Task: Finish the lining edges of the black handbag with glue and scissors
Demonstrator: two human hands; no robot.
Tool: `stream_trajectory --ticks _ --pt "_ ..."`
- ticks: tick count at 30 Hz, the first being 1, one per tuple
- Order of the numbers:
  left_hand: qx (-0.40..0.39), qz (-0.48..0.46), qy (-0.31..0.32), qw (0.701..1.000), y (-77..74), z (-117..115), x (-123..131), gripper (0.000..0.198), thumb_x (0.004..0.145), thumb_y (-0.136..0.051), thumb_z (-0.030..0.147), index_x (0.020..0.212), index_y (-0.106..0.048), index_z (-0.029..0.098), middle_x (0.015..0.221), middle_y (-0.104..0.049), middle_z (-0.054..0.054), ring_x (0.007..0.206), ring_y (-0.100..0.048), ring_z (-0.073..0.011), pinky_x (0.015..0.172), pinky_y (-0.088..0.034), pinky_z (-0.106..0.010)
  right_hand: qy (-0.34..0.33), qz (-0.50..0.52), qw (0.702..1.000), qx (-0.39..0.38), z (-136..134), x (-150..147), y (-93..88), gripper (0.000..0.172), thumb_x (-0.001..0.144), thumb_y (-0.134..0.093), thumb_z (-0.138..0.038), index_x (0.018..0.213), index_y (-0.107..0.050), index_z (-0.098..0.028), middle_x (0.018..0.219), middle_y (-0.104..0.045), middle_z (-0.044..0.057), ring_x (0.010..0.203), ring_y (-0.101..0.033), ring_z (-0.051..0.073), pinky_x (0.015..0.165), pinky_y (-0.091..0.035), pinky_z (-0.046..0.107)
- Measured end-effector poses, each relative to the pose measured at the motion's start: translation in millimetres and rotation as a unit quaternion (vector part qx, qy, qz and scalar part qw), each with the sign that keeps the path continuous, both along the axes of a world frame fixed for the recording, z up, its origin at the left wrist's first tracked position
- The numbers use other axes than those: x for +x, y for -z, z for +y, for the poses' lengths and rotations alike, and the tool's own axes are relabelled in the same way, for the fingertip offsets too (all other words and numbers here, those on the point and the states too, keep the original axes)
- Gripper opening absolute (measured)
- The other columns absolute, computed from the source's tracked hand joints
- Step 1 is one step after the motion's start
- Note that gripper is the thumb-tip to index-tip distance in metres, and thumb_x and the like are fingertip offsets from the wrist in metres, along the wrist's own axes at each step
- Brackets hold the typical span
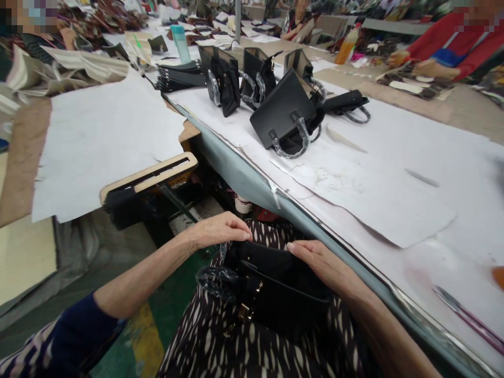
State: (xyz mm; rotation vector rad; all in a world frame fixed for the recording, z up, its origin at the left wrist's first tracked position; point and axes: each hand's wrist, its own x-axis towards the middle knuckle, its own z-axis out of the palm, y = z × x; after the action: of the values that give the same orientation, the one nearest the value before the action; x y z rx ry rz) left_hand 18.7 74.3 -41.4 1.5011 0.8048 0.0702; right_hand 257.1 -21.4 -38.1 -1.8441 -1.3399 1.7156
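Observation:
On my lap lies a black handbag (289, 302), tilted, with gold-coloured buckle hardware and handles wrapped in clear plastic. My left hand (222, 231) is closed at the left end of its far rim, thumb and fingers pinched together there. At the right part of the same rim, my right hand (315, 257) grips the edge with the thumb on top; its other fingers are hidden behind the bag. A patterned dark cloth (197, 341) covers my lap under the bag.
Several black handbags (281, 113) stand or lie on the white-covered table (394, 184) ahead. Scissors or snips (468, 317) lie at right. A padded wooden-topped stand (149, 178) is left of my hands. A co-worker in red (444, 44) sits across.

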Motion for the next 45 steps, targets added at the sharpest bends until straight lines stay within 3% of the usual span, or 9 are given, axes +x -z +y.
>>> stream_trajectory --ticks 16,24,28,30,32,35,38,41,45 --pt "0.022 -0.015 -0.055 0.998 15.1 -17 2 0.027 0.074 -0.053 0.033 0.079 -0.068 0.010 0.063 -0.059 0.000 0.058 -0.047 -0.0109 0.057 -0.036 -0.020 0.022 0.020 0.999 -0.016 2 1 4.2 0.037 0.076 -0.045 -0.053 0.060 -0.039 -0.019 0.050 -0.033 -0.007 0.045 -0.029 0.007 0.044 -0.022 0.022" --pt "-0.029 -0.036 -0.106 0.993 38.9 -13 6 0.026 0.067 -0.058 0.034 0.070 -0.065 0.009 0.056 -0.054 0.000 0.053 -0.045 -0.0109 0.052 -0.034 -0.021 0.023 0.032 0.999 0.000 3 -1 4.8 0.038 0.075 -0.046 -0.052 0.057 -0.038 -0.019 0.049 -0.032 -0.007 0.044 -0.028 0.007 0.043 -0.020 0.022" --pt "-0.026 -0.015 -0.109 0.994 22.6 -20 6 0.026 0.068 -0.057 0.036 0.068 -0.064 0.010 0.056 -0.055 0.000 0.053 -0.046 -0.0116 0.052 -0.035 -0.021 0.009 0.037 0.999 0.006 5 2 4.5 0.038 0.077 -0.043 -0.051 0.058 -0.043 -0.018 0.047 -0.034 -0.007 0.043 -0.029 0.006 0.043 -0.021 0.022" --pt "-0.015 -0.010 -0.109 0.994 9.3 -26 6 0.026 0.070 -0.055 0.034 0.068 -0.064 0.011 0.055 -0.054 0.000 0.052 -0.044 -0.0107 0.051 -0.034 -0.021 -0.012 0.027 0.999 0.025 6 7 0.9 0.035 0.078 -0.045 -0.048 0.064 -0.053 -0.016 0.053 -0.047 -0.005 0.047 -0.039 0.008 0.047 -0.029 0.022" --pt "-0.003 0.000 -0.116 0.993 -2.4 -32 7 0.025 0.071 -0.053 0.033 0.067 -0.063 0.011 0.054 -0.053 0.001 0.050 -0.042 -0.0099 0.050 -0.033 -0.021 -0.038 0.040 0.997 0.047 4 11 -7.3 0.032 0.077 -0.049 -0.045 0.084 -0.061 -0.017 0.075 -0.062 -0.001 0.065 -0.053 0.012 0.060 -0.040 0.023" --pt "0.014 0.027 -0.136 0.990 -12.7 -42 9 0.026 0.073 -0.051 0.033 0.067 -0.063 0.011 0.052 -0.051 0.002 0.049 -0.041 -0.0097 0.049 -0.032 -0.020 -0.028 -0.019 0.994 0.108 -11 13 -24.7 0.042 0.077 -0.052 -0.042 0.112 -0.054 -0.020 0.110 -0.061 0.005 0.097 -0.055 0.021 0.084 -0.042 0.033" --pt "0.046 0.051 -0.158 0.985 -17.7 -52 10 0.027 0.075 -0.048 0.033 0.067 -0.063 0.012 0.055 -0.053 0.002 0.053 -0.045 -0.0111 0.051 -0.033 -0.020 0.025 -0.234 0.937 0.258 -39 2 -36.1 0.041 0.080 -0.049 -0.043 0.115 -0.052 -0.021 0.123 -0.053 0.008 0.112 -0.047 0.026 0.096 -0.035 0.043" --pt "0.098 0.063 -0.167 0.979 -23.8 -60 11 0.027 0.077 -0.046 0.032 0.066 -0.063 0.014 0.061 -0.056 0.001 0.061 -0.049 -0.0133 0.057 -0.035 -0.020 -0.098 -0.279 0.870 0.394 -64 -25 -34.1 0.040 0.078 -0.054 -0.036 0.116 -0.051 -0.021 0.119 -0.057 0.008 0.104 -0.053 0.024 0.089 -0.043 0.038" --pt "0.141 0.080 -0.187 0.969 -36.8 -68 3 0.028 0.078 -0.046 0.033 0.064 -0.062 0.015 0.064 -0.058 0.001 0.065 -0.050 -0.0144 0.059 -0.036 -0.021 -0.205 -0.352 0.827 0.387 -70 -56 -29.2 0.030 0.071 -0.057 -0.013 0.100 -0.058 -0.020 0.079 -0.064 0.003 0.069 -0.057 0.021 0.067 -0.047 0.037"
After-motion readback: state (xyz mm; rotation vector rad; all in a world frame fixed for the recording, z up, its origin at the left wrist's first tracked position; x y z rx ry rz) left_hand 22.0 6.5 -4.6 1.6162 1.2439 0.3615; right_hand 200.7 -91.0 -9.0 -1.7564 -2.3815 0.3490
